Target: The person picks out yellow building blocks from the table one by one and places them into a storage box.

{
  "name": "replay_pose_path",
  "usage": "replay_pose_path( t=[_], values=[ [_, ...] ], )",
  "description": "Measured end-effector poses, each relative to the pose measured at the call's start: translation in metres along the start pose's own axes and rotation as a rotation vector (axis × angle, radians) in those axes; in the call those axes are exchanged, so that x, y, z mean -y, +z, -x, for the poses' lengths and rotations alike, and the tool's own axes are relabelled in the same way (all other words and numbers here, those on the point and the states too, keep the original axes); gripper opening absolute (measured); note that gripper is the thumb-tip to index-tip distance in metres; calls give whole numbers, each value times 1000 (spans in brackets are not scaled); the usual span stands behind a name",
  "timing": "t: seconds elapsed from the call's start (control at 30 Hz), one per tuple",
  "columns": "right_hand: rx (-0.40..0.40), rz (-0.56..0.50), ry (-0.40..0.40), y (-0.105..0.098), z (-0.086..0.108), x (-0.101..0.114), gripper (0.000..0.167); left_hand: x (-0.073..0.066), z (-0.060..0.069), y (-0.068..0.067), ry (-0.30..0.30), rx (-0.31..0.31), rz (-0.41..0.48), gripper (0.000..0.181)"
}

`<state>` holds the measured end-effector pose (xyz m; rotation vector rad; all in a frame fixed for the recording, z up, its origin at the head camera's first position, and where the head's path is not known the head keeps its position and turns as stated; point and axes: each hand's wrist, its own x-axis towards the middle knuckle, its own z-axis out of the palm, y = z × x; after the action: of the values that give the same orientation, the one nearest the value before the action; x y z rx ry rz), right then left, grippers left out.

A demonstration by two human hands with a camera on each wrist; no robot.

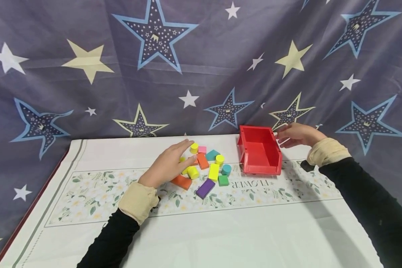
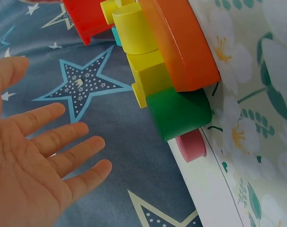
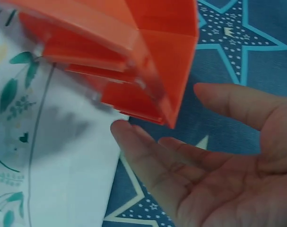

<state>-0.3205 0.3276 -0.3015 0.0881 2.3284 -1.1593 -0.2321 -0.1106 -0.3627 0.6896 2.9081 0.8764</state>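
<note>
A pile of coloured toy blocks lies on the table, among them a yellow rectangular block (image 1: pixel 213 172), a purple block (image 1: pixel 205 188), an orange block (image 1: pixel 181 182) and a teal triangle (image 1: pixel 212 155). Over the pile's left side is my left hand (image 1: pixel 169 163), fingers extended, hiding some pieces. In the left wrist view its palm (image 2: pixel 30 165) is bare, apart from a green block (image 2: pixel 180 113). An open-fronted red bin (image 1: pixel 259 149) stands right of the blocks. My right hand (image 1: pixel 298 134) is by its far right side, thumb and fingers apart, gripping nothing; contact is unclear.
A white tablecloth (image 1: pixel 248 234) with a floral band covers the table. Behind the table's far edge hangs a dark blue star-patterned curtain (image 1: pixel 207 74). The bin stands close to that curtain. Beige bands (image 1: pixel 139 203) wrap both wrists.
</note>
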Motion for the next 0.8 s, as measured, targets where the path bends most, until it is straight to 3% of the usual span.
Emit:
replay_pose_path(
  t=[0.13, 0.33, 0.53, 0.8],
  values=[
    [28, -18, 7, 4, -3, -3, 35, -1, -1, 1, 4, 2, 11, 64],
    [29, -83, 14, 7, -4, -6, 37, -4, -1, 2, 12, 33, -10, 62],
    [17, -163, 19, 8, -3, -6, 15, -5, -2, 6, 24, 83, -24, 59],
    [46, -230, 40, 12, -4, -6, 24, -7, -3, 14, 26, 119, -56, 59]
  ],
)
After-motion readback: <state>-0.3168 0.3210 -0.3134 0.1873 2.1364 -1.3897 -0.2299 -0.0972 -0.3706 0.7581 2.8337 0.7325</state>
